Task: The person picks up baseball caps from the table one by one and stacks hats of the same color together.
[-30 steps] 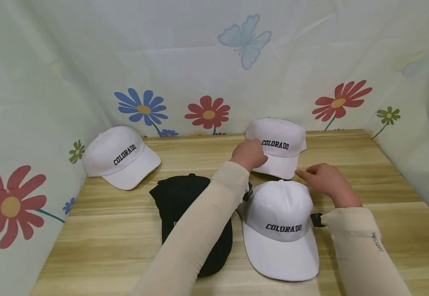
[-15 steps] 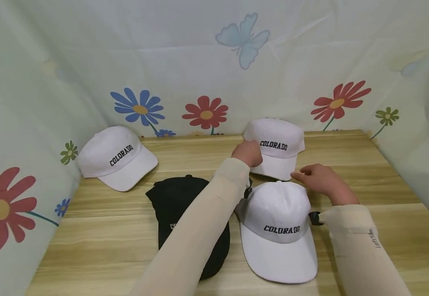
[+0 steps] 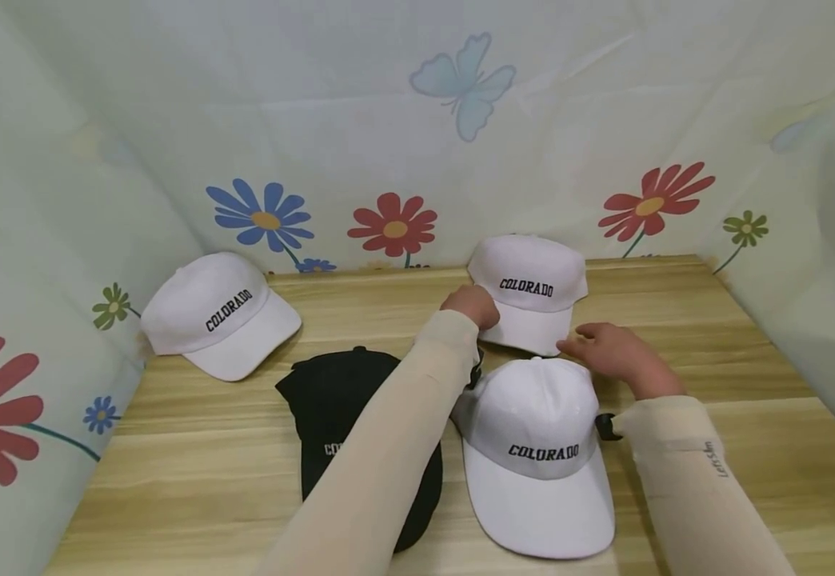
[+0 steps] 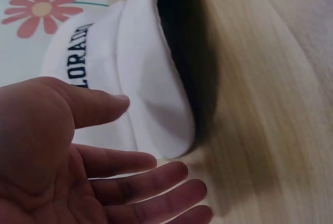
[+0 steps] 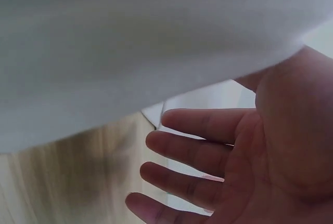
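Both hands [image 3: 470, 306] [image 3: 619, 356], fingers [image 5: 192, 154] outstretched, flank a white cap [image 3: 533, 264]; head view hides left fingertips [image 4: 178, 171].

Rear white cap [image 3: 529, 270]: black COLORADO lettering across the front, crown up and rounded, brim facing the camera. Sits at back of wood-grain table [image 3: 684, 312], right of centre, just behind front white cap [image 3: 538, 488].

Stretches flat as a yellow-brown wood-grained tabletop [image 3: 677, 312]. Carries a white fabric COLORADO cap [image 3: 216, 312] at back left and a second white COLORADO cap [image 3: 533, 272] at back right. Holds, nearer the front, a black fabric cap [image 3: 338, 392] beside a third white COLORADO cap [image 3: 540, 472].
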### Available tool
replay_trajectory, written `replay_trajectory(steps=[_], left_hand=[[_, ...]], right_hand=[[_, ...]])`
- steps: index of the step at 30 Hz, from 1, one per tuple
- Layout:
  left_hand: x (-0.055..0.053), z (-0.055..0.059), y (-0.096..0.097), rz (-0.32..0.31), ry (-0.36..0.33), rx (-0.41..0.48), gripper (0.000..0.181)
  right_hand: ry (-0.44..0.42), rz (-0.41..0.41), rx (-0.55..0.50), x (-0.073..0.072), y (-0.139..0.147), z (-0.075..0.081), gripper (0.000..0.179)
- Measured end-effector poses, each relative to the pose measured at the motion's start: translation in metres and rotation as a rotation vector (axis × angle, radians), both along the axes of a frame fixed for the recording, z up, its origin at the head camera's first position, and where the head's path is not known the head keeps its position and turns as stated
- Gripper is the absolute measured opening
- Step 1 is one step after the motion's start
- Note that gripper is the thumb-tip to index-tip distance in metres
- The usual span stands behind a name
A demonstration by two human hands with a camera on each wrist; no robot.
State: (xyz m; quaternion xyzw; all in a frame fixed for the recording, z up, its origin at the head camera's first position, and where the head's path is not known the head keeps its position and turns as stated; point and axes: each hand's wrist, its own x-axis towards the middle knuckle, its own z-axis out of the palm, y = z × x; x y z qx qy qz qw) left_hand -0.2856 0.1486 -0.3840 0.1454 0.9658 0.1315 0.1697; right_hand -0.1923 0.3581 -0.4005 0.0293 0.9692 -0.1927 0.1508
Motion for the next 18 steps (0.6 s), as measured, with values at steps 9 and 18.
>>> replay_trajectory(steps=[9,18], left_hand=[[-0.002,-0.012,-0.001,0.071,-0.088,-0.013,0.044],[-0.005,-0.017,0.001,0.077,-0.104,0.038,0.055]], right_hand=[[0.025,0.013,-0.030,-0.006,-0.004,-0.012,0.085],[0.045,0.005,-0.060,-0.008,-0.009,-0.014,0.087]])
